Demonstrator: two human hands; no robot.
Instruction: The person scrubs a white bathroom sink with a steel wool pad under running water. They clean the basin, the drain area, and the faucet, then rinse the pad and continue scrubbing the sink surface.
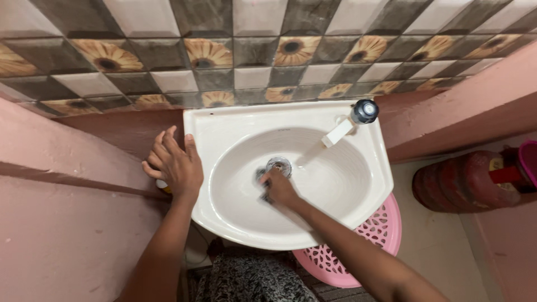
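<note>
A white corner washbasin (358,184) hangs between pink walls. My right hand (278,187) is down in the bowl beside the metal drain (279,165), closed on a small dark scrubber (263,178) that is blurred. My left hand (173,163) rests on the basin's left rim with fingers spread, partly covering a small white and yellow object (162,185) at the wall. A white tap with a dark knob (363,112) sits on the basin's back right corner.
A pink perforated plastic basket (363,246) stands on the floor under the basin's right side. A red ribbed container (467,182) with a pink lid lies at the right. Sunflower-patterned tiles (207,53) cover the wall behind. Dark speckled fabric (246,277) shows below.
</note>
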